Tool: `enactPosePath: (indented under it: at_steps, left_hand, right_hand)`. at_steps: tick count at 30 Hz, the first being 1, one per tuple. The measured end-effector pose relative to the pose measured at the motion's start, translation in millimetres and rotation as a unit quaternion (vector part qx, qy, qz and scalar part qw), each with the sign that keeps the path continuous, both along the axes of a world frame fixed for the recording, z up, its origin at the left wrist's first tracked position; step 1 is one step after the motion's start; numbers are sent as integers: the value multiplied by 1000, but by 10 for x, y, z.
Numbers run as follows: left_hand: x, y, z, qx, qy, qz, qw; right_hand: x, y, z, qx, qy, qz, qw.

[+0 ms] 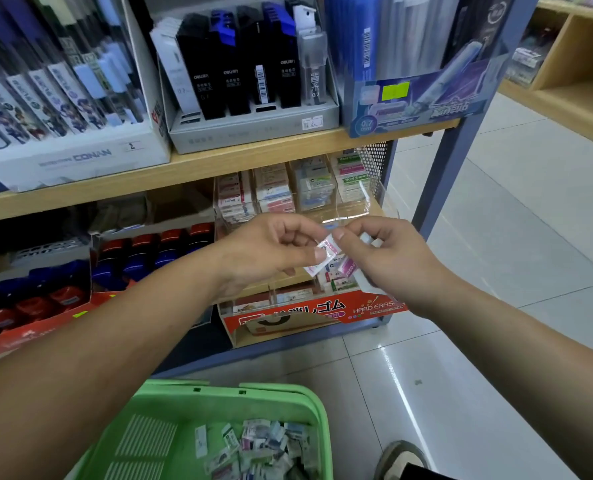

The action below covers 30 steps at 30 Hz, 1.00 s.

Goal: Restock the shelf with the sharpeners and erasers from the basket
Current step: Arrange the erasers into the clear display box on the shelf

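- The left hand (267,251) pinches one small pink and white eraser (326,251) between its thumb and first finger. Its grip is pressed tight on it.
- The right hand (392,258) puts its thumb on the far end of the same eraser. Its other fingers curl round some spare erasers (348,265).
- Both hands are up in front of the clear box (354,202), low down on the right side of the shelf (219,164). The box has little rows with erasers in them.
- I think the step is to put this eraser in its row. Look at its colour first and find the row with the same kind.
- Let just one hand take it. Then slide it in flat, the same way round as the others.
- Keep the right grip snug, or the spare ones could fall on the floor.
- Lots more loose erasers (264,448) wait in the green basket (319,410), near and low.
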<state>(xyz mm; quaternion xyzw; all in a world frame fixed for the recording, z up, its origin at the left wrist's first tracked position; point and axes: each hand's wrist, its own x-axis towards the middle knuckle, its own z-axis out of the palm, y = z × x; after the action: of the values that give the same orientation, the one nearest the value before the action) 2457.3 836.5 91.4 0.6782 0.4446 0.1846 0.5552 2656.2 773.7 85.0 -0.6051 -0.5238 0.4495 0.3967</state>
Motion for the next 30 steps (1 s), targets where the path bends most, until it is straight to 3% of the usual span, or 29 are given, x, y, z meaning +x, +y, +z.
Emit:
enactPosePath:
  at_steps: [4, 8, 15, 20, 24, 28, 30]
  left_hand:
    - [200, 73, -13, 79, 69, 15, 994]
    - [388, 151, -203, 160, 116, 55, 979]
    - [437, 48, -533, 214, 105, 103, 966]
    - [391, 29, -548, 208, 167, 46, 963]
    - [443, 77, -385, 245, 315, -55, 915]
    - [535, 97, -322, 246, 384, -94, 885]
    - [574, 94, -279, 261, 374, -70, 887]
  right_hand:
    - [115, 59, -15, -24, 58, -80, 995]
    - [226, 59, -7, -78, 100, -77, 989]
    - [324, 21, -73, -92, 132, -100, 982]
    - [353, 7, -84, -91, 128, -108, 982]
    - [356, 8, -94, -77, 115, -131, 982]
    - [370, 5, -89, -45, 97, -168, 980]
    - [400, -6, -82, -37, 86, -177, 980]
